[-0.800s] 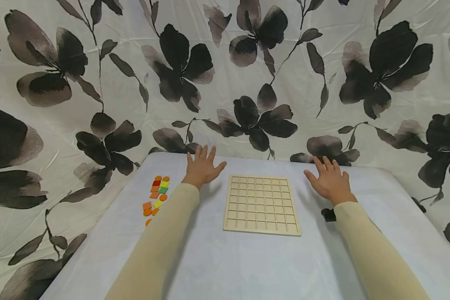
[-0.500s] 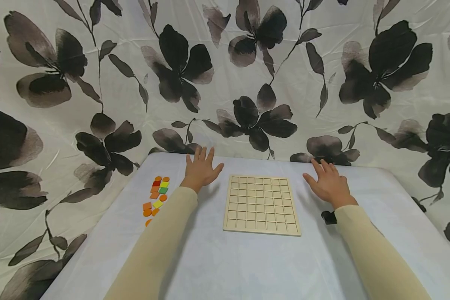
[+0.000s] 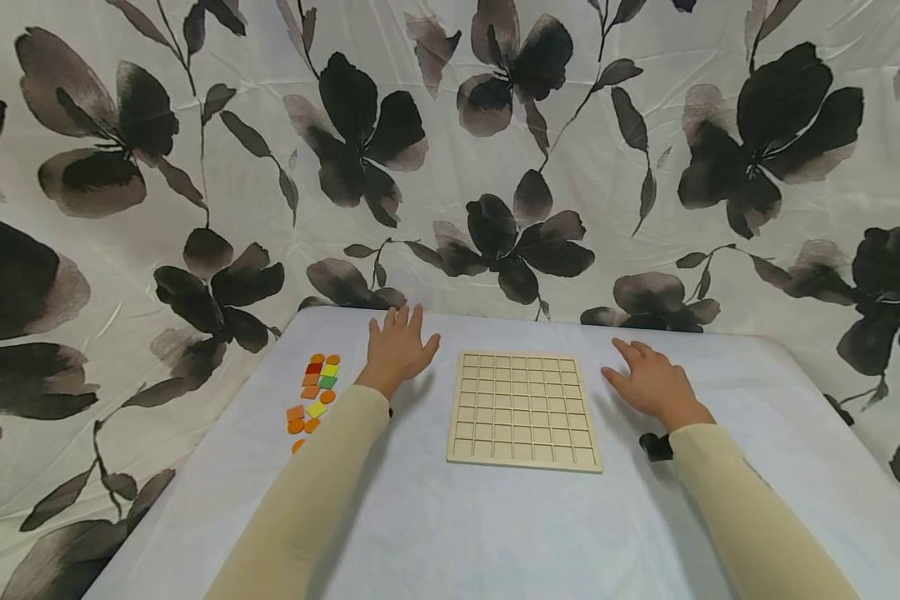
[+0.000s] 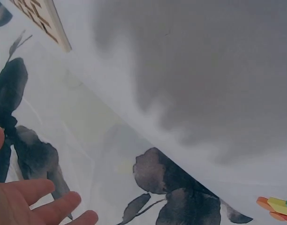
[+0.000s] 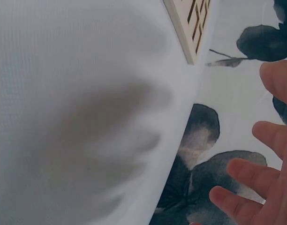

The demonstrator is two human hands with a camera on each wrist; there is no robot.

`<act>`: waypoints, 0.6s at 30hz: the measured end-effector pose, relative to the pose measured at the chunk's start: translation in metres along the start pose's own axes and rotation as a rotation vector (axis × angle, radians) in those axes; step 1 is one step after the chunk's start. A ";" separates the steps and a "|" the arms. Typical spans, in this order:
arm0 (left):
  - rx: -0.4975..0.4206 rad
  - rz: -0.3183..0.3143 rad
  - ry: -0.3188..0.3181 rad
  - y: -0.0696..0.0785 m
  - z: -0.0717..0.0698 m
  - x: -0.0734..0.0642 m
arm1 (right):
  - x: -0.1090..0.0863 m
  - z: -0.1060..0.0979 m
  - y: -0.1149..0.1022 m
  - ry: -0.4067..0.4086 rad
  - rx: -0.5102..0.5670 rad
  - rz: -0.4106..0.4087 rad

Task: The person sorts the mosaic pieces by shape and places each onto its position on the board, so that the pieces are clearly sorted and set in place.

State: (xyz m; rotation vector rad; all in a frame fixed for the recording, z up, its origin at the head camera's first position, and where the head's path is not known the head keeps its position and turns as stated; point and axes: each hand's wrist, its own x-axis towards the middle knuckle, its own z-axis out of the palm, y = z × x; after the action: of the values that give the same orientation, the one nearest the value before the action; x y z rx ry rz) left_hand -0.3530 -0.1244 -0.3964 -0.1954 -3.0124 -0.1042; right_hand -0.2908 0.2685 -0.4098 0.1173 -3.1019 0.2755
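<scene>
Pale wood is forming the grid board (image 3: 523, 410), which in the head view is lying between the left hand (image 3: 399, 348) and right hand (image 3: 654, 382), nearly square, without a clear long axis. Both hands are hovering empty, fingers loosely spread. Coloured pieces (image 3: 311, 392) are lying outward of the left hand, the nearer one. Both wrist views are showing the board thumb-side.

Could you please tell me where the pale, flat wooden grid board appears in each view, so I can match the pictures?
Head: the pale, flat wooden grid board lies whole below and right of centre.
Left wrist: a corner of the board shows at the upper left.
Right wrist: a corner of the board shows at the top, right of centre.
Shared landmark: the white cloth backdrop with dark printed flowers.
</scene>
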 end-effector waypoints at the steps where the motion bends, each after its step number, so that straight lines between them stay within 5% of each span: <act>1: -0.002 0.000 0.001 0.000 0.000 -0.001 | 0.000 0.001 0.000 0.001 0.001 -0.003; 18: 0.023 -0.018 -0.018 -0.014 0.000 -0.021 | -0.007 0.019 -0.012 -0.024 0.068 -0.046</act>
State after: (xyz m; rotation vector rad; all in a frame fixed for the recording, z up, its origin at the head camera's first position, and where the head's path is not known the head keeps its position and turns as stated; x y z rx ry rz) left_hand -0.3339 -0.1413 -0.3997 -0.1677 -3.0323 -0.0702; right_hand -0.2836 0.2540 -0.4263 0.1947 -3.1096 0.3811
